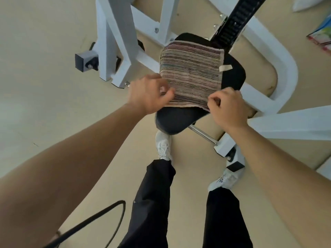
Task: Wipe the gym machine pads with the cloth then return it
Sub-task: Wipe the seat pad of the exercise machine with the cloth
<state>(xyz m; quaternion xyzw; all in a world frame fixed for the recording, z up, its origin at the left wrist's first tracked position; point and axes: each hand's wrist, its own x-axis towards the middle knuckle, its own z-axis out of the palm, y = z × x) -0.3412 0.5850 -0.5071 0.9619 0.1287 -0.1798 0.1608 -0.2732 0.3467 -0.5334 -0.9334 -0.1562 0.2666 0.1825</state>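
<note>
The white steel machine frame [114, 42] stands on the beige floor [35, 51] and carries a black seat pad [179, 120] at scene centre. A striped cloth [191, 76] lies spread flat on the pad, covering most of its top surface, with a small tag [225, 68] at its right edge. The left hand [148, 94] pinches the cloth's near-left corner; the right hand [227, 108] pinches its near-right corner.
</note>
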